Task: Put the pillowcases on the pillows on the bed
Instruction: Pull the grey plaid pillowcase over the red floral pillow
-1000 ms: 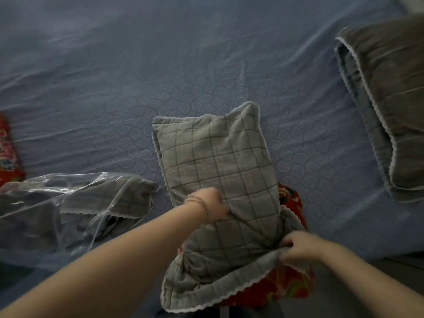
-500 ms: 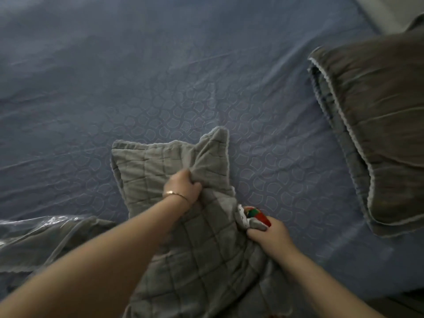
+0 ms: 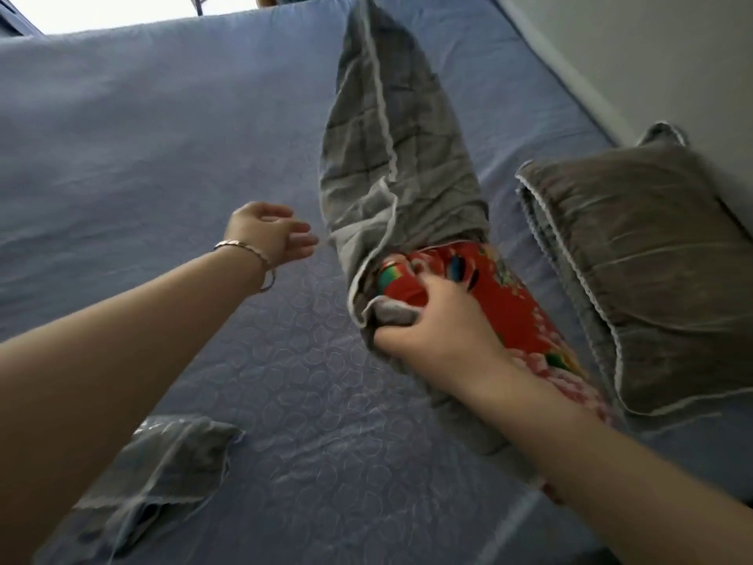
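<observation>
Pillowcase: grey checked quilted pillowcase [image 3: 391, 128] with white scalloped trim is held up over the blue patterned bed sheet [image 3: 163, 136], closed end high, mouth bunched low around the pillow.
Pillow: red floral pillow [image 3: 505, 295] sits partly inside, its lower length bare below the mouth and running under the right forearm.
Right hand: right hand [image 3: 436, 332] grips the case's hem and a fold of the red pillow together.
Left hand: left hand [image 3: 269, 232], thin bracelet [image 3: 244, 248] at the wrist, hangs just beside the case, fingers loosely spread, holding nothing.
Step, as judged: drawing the case down over the pillow. It should go best with the free hand on the opposite hem, both sides pulled evenly and the filling shaken toward the closed corners.
Risk: a one-sided pull would likely leave the pillow bunched.
Around: grey-cased pillow [image 3: 652, 271] lies at right by the white wall [image 3: 652, 55]; clear plastic bag [image 3: 163, 471] of folded grey cloth lies near left.
Unclear: the case's top is cut off by the frame; how deep the pillow reaches cannot be told; blur softens the right fingers.
</observation>
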Tool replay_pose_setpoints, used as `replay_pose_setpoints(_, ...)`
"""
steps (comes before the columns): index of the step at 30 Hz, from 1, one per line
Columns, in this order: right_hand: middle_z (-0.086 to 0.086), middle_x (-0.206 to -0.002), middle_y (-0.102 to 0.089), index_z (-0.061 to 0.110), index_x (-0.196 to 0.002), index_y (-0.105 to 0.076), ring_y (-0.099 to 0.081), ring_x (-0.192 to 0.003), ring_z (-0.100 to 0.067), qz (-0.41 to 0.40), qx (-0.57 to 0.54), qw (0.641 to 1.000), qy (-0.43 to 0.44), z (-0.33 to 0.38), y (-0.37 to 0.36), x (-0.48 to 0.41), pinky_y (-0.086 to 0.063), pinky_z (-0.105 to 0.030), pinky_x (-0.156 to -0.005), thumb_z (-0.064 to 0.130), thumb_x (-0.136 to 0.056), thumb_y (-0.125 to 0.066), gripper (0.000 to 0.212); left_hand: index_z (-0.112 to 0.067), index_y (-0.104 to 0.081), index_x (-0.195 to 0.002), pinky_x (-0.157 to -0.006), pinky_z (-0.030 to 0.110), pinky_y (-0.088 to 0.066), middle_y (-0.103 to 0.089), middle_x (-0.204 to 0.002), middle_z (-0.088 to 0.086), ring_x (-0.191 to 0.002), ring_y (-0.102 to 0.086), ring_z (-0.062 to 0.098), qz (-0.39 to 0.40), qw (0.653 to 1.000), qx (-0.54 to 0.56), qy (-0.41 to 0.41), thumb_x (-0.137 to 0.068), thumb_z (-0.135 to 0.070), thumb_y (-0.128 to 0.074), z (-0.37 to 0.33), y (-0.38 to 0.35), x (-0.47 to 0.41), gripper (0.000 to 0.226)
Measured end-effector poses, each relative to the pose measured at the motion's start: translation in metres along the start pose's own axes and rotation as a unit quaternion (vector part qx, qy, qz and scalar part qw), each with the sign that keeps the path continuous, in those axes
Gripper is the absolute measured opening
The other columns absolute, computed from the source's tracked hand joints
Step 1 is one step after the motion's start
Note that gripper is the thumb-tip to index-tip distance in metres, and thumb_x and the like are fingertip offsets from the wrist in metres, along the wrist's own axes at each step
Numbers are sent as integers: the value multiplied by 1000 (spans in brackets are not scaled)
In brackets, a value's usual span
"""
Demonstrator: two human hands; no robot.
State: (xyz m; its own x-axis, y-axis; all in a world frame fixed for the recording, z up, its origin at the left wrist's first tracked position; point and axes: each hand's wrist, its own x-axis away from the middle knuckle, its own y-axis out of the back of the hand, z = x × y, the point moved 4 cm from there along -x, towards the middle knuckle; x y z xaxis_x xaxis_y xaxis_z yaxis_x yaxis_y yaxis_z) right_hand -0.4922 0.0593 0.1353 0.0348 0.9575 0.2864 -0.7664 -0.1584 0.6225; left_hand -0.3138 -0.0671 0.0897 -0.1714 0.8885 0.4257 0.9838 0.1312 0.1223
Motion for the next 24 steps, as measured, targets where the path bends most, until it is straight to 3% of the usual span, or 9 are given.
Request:
replay_pose_setpoints(5, -16, -114, -58, 8, -116, -42, -57, -104, -36, 183, 143, 973, 5, 7, -159, -6, -43, -34, -74, 28, -84, -61, 42, -11, -47, -77, -40, 21, -50, -55, -78, 11, -36, -59, 7, -62, 993, -58, 79, -93, 6, -40, 59, 108, -1, 25)
replay_pose_setpoints(7, -20, -120, -55, 5, -120, -47, -55, -109, -39, 279, 156, 946, 60, 5, -214, 1, -45, -38, -82, 26, -88, -56, 39, -10, -50, -78, -35, 16, -45, -54, -74, 9, -33, -56, 4, -83, 981, -126, 119, -93, 4, -42, 103, 136, 3, 22)
replay_pose_setpoints(9, -19, -115, -60, 7, -112, -59, -57, -105, -37, 314, 177, 928, 91, -11, -239, 6, -47, -39, -82, 24, -89, -50, 30, -3, -57, -89, -37, 16, -44, -55, -71, 9, -42, -58, 12, -71, 963, -221, 133, -90, 4, -48, 145, 145, 6, 11)
replay_pose_setpoints(12, -10, -110, -63, 12, -108, -62, -59, -101, -32, 256, 176, 950, 39, -63, -236, -8, -50, -37, -82, 22, -91, -44, 27, 0, -64, -102, -66, 30, -46, -65, -89, 16, -75, -59, 28, -17, 927, -371, 60, -85, -2, -55, 188, 125, 7, 20)
replay_pose_setpoints(16, -3, -112, -57, 15, -111, -59, -53, -108, -21, 78, 217, 973, -11, -133, -190, -51, -47, -32, -85, 26, -95, -42, 25, -21, -55, -122, -87, 32, -43, -53, -124, 1, -113, -51, 23, 79, 843, -522, -102, -90, -22, -52, 213, 52, -5, 33)
replay_pose_setpoints(20, -4, -118, -50, 16, -120, -52, -46, -115, -21, 20, 265, 964, -6, -156, -170, -85, -41, -30, -90, 34, -95, -44, 32, -20, -45, -127, -102, 38, -33, -40, -134, 5, -127, -33, 28, 97, 758, -637, -98, -94, -22, -45, 231, 2, -34, 33)
replay_pose_setpoints(21, -5, -120, -49, 16, -121, -50, -45, -116, -21, 26, 288, 957, 2, -156, -174, -92, -41, -31, -92, 38, -94, -45, 35, -16, -47, -121, -101, 40, -32, -43, -131, 7, -124, -36, 30, 72, 757, -644, -88, -94, -19, -43, 231, -3, -38, 28)
replay_pose_setpoints(22, -5, -121, -48, 16, -123, -47, -44, -116, -23, 32, 308, 951, 9, -155, -177, -98, -41, -32, -93, 43, -93, -46, 40, -13, -49, -114, -98, 39, -33, -49, -124, 10, -119, -42, 31, 42, 782, -616, -86, -94, -19, -42, 227, -7, -39, 22)
replay_pose_setpoints(24, -7, -122, -47, 14, -123, -43, -43, -117, -26, 34, 324, 945, 5, -148, -185, -110, -38, -36, -94, 49, -91, -45, 47, -9, -52, -96, -81, 36, -41, -62, -99, 12, -95, -56, 30, 24, 864, -487, -126, -93, -23, -42, 215, -12, -30, 17)
